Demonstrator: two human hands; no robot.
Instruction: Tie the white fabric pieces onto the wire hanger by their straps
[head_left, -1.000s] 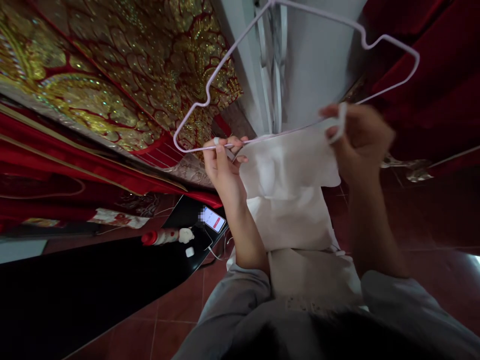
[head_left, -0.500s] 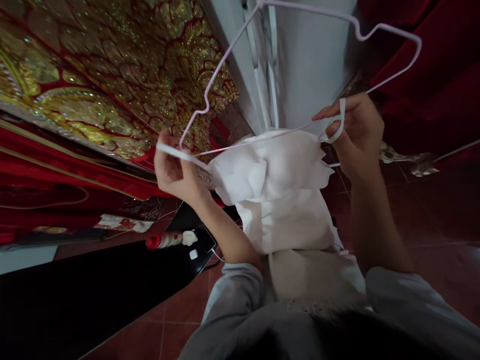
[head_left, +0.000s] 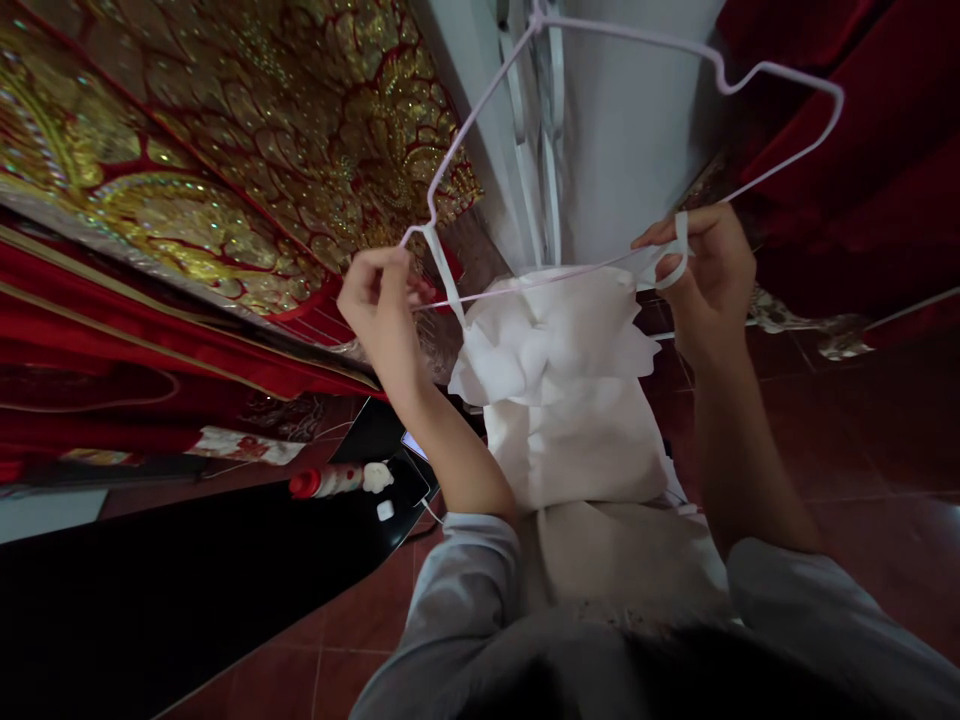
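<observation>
A pale wire hanger (head_left: 630, 40) hangs in front of a grey door. A white ruffled garment (head_left: 570, 380) droops below its bottom bar. My left hand (head_left: 382, 300) is closed in a pinch on the garment's left strap (head_left: 448, 275), which runs up to the notch at the hanger's left shoulder. My right hand (head_left: 709, 275) is closed on the right strap (head_left: 679, 250), a white loop held against the hanger's bottom bar on the right.
Red and gold embroidered fabric (head_left: 225, 150) fills the upper left. Dark red velvet (head_left: 862, 180) hangs at the right. A black table (head_left: 187, 580) at the lower left holds a red-capped bottle (head_left: 322, 482) and small white things. The floor has red tiles (head_left: 862, 440).
My left hand has gone from the hanger's bottom bar out to the left, then up, carrying the left strap to the hanger's left notch. The right hand has hardly moved.
</observation>
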